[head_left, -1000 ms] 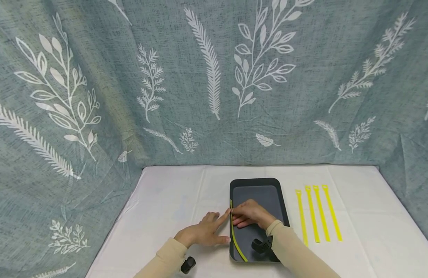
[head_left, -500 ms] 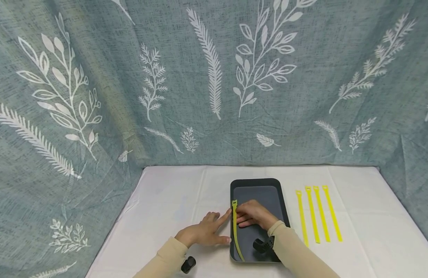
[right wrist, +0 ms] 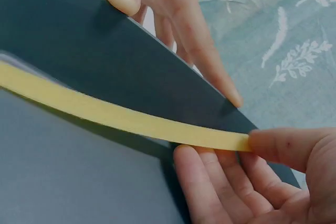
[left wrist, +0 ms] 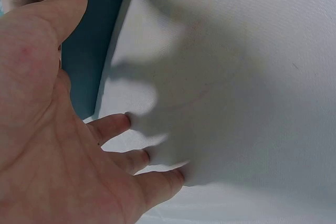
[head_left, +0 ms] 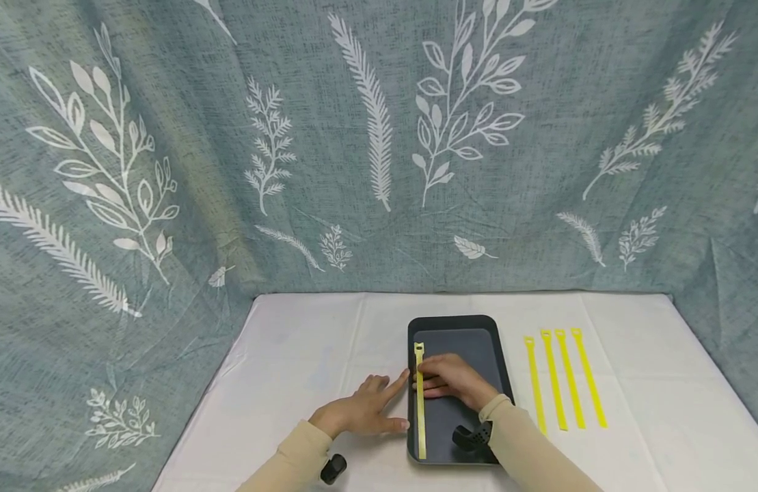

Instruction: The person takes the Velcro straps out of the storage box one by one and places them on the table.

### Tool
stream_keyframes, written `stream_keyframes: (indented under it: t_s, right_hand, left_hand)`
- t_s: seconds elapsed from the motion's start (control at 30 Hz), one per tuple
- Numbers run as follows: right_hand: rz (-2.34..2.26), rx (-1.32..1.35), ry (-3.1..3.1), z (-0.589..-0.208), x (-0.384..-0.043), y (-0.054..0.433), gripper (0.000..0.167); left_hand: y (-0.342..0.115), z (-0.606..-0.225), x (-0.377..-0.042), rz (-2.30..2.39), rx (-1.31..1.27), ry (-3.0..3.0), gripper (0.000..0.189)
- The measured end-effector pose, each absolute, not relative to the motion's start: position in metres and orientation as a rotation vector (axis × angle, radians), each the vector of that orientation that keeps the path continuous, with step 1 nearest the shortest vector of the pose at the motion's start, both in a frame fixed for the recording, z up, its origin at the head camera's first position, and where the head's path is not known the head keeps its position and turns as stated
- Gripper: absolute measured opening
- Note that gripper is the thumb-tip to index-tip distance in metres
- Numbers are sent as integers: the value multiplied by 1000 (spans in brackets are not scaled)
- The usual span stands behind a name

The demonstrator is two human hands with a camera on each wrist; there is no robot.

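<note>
A yellow hook-and-loop cable tie (head_left: 421,424) with a slotted head lies lengthwise along the left side of a dark rectangular tray (head_left: 458,342). My right hand (head_left: 454,379) pinches it below the head; in the right wrist view, the thumb presses on top of the cable tie (right wrist: 131,121) with fingers beneath, and part of it bows above the tray floor. My left hand (head_left: 361,410) is at the tray's left side, fingers spread. Its thumb and index finger touch the rim, while in the left wrist view the other fingers of the left hand (left wrist: 63,129) extend over white cloth.
Several more yellow cable ties (head_left: 563,383) lie side by side on the white tablecloth (head_left: 311,342), right of the tray. A teal leaf-patterned curtain (head_left: 366,137) hangs behind the table. Black wrist devices (head_left: 333,469) sit near both cuffs.
The cable tie has come away from the tray's left wall, turned its flat face up, straightened, and shifted slightly right and farther away with my right hand. My left hand has stayed put.
</note>
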State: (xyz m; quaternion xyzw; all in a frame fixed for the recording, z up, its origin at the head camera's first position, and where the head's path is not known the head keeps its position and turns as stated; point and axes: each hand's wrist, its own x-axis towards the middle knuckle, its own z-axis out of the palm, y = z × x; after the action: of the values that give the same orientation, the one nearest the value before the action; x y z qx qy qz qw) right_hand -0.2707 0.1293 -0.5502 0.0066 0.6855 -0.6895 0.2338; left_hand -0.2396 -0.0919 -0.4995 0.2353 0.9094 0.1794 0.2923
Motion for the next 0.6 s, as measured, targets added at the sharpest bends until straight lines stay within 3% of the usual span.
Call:
stream_keyframes:
  t_s: [0.33,0.6]
  right_hand:
    - [-2016,52,1902,-552,-271,136,35]
    - [-2033,82,1946,-529,-279,144,40]
  left_hand:
    - [-91,-501,-239,440,634,2438,88]
    - [-90,-500,-237,433,630,2465,88]
